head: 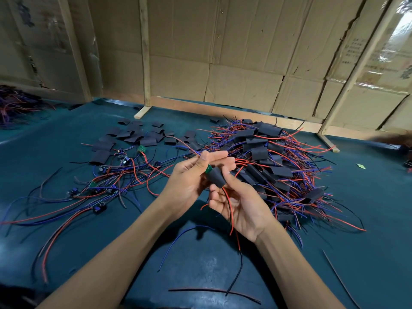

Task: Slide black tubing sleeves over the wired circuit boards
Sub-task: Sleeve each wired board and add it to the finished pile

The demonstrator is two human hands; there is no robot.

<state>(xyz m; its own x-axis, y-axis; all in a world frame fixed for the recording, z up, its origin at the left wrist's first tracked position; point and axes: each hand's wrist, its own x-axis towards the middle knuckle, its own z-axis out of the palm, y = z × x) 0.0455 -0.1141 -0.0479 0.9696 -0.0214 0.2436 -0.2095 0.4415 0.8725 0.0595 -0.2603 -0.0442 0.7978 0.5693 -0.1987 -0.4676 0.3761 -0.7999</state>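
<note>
Sleeve half over a board, frame centre.
Left hand (189, 175) pinched the circuit board (209, 168) steady; right hand (236, 197) gripped the black tubing sleeve (217, 178), likely to push it on.

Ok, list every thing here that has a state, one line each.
Left hand: holds the circuit board.
Right hand: pinches the black sleeve.
Circuit board: partly sleeved, green end showing.
Black sleeve: partway over the board.
Empty sleeves: loose, flat on the mat.
Right pile: boards sleeved.
Left boards: bare.
</note>
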